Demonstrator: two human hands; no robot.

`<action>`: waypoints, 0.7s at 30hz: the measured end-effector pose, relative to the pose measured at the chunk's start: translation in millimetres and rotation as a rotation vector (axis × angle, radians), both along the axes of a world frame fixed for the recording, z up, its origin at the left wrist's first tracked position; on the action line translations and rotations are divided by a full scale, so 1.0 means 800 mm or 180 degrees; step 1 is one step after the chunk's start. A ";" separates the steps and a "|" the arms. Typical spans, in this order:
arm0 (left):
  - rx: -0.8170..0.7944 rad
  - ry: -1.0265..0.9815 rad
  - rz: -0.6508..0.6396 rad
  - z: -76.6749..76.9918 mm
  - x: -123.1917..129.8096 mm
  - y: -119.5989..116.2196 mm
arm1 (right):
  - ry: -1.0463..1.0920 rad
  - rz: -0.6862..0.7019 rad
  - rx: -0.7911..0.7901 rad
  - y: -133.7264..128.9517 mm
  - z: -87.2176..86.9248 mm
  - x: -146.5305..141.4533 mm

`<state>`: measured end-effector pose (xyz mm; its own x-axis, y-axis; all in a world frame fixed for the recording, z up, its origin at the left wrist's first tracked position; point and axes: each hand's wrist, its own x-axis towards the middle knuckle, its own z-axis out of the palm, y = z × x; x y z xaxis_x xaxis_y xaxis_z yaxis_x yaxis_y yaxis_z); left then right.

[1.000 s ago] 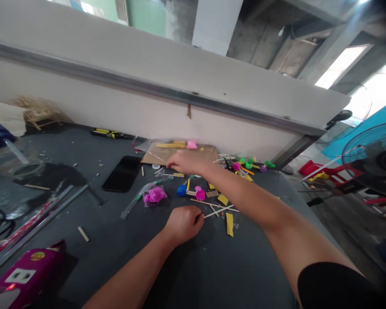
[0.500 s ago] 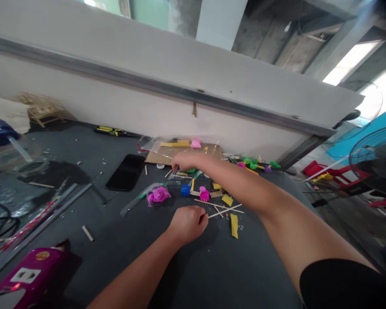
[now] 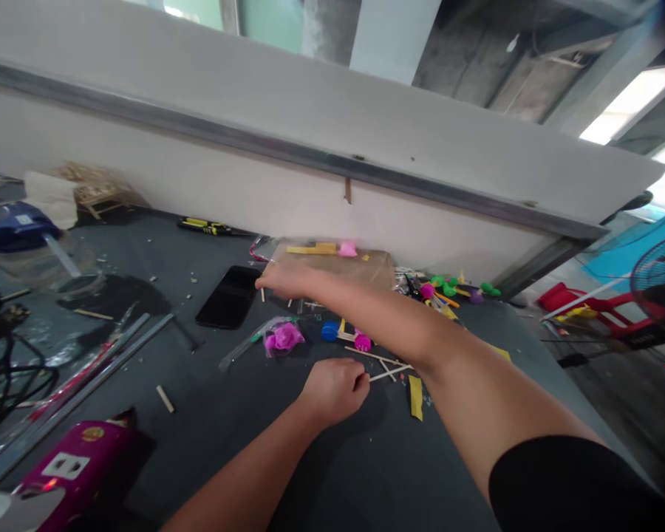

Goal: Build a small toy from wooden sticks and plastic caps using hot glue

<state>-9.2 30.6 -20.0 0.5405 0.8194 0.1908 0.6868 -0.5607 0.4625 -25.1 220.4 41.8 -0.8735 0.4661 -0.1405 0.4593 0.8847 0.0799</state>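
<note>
Left hand (image 3: pixel 335 388): grip closed on end of thin wooden stick (image 3: pixel 391 372), lower centre, seemingly steadying it. Right hand (image 3: pixel 280 279): beside smartphone (image 3: pixel 228 297), centre-left; grip state unclear, arm extended, apparently for reach across worktop (image 3: pixel 410 473).

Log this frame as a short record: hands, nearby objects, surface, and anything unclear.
Surface: dark tabletop
Left hand: closed fist, a thin pale stick jutting from it
Right hand: reaching across, beside the black phone
Between hands: bagged pink lump, blue round piece
Near the wall: cardboard, black-and-yellow tool
Right of left hand: yellow strip
Lower left: magenta case with a red light
Unclear: whether the right hand touches the phone or holds anything
</note>
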 end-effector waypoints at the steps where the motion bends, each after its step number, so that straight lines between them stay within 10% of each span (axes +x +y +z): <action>1: -0.0008 -0.0006 -0.0006 0.000 0.000 0.000 | -0.0069 0.0108 0.0022 0.002 -0.004 -0.005; 21: -0.0065 -0.0035 0.0004 0.000 0.000 0.001 | 0.0041 0.0290 0.0002 0.001 0.000 -0.020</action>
